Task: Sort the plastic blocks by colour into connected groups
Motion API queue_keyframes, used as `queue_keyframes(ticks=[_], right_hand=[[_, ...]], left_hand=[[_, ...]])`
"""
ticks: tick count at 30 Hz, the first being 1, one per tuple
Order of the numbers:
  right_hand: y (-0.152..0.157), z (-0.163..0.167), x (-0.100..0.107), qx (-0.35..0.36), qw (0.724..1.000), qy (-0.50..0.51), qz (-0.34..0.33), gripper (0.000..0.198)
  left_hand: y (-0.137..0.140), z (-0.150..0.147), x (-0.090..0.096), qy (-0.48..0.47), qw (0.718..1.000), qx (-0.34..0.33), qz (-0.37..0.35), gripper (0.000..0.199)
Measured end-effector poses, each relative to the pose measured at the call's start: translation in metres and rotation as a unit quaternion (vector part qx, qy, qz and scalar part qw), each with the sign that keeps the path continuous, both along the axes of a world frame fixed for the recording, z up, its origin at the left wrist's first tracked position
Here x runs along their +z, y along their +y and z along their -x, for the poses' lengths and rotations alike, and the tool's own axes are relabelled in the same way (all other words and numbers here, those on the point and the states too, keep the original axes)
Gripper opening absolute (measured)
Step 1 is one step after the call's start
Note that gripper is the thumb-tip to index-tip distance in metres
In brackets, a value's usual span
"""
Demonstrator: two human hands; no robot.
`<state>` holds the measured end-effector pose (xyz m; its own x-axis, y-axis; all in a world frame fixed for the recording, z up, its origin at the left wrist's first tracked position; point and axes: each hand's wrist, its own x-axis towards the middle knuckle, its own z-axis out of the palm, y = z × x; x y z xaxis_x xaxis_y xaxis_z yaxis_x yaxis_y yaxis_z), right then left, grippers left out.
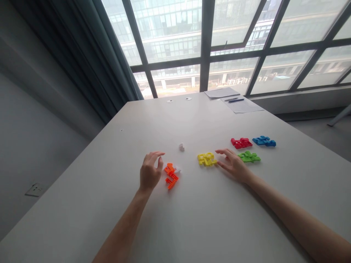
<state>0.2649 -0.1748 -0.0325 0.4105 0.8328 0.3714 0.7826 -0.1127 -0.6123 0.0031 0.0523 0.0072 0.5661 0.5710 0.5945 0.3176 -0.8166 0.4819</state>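
Note:
Several small orange plastic pieces [171, 176] lie in a loose group on the table, with a white piece [177, 170] at their right side. Just left of them is my left hand [150, 170], its thumb and fingers apart and nothing between them. A cluster of yellow plastic pieces [207, 159] sits near the middle. My right hand [231, 164] is at its right edge, fingers spread, thumb close to the yellow pieces; whether it touches them I cannot tell. Green pieces [249, 157] lie behind that hand, partly covered by it. Another small white piece [181, 147] stands farther back.
Red pieces [241, 143] and blue pieces [264, 141] are grouped at the right on the white table [175, 223]. Papers [244, 106] with pens [236, 100] on them lie at the far edge. Windows rise behind, and a dark curtain [109, 54] hangs at the left.

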Motion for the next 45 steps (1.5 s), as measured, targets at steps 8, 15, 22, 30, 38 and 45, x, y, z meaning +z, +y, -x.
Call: queue_keyframes(ticks=[8,15,22,30,38,45], right_hand=[[0.011,-0.011,0.008,0.101,0.991,0.055,0.069,0.071],[0.027,-0.016,0.011,0.126,0.982,0.055,0.129,0.07],[0.028,-0.019,0.011,0.127,0.985,0.043,0.107,0.065],[0.032,-0.01,0.015,0.131,0.982,-0.001,0.138,0.064],[0.03,-0.008,0.013,0.128,0.982,-0.011,0.136,0.059],[0.017,-0.009,0.014,0.12,0.984,-0.012,0.134,0.065]], left_hand=[[0.047,0.014,-0.033,-0.156,0.951,0.131,0.233,0.032],[0.042,0.013,-0.031,-0.124,0.958,0.107,0.233,0.031],[0.039,0.013,-0.029,-0.107,0.964,0.101,0.221,0.028],[0.038,0.013,-0.029,-0.098,0.967,0.095,0.214,0.026],[0.039,0.012,-0.029,-0.098,0.967,0.098,0.216,0.027],[0.037,0.012,-0.028,-0.096,0.968,0.095,0.213,0.026]])
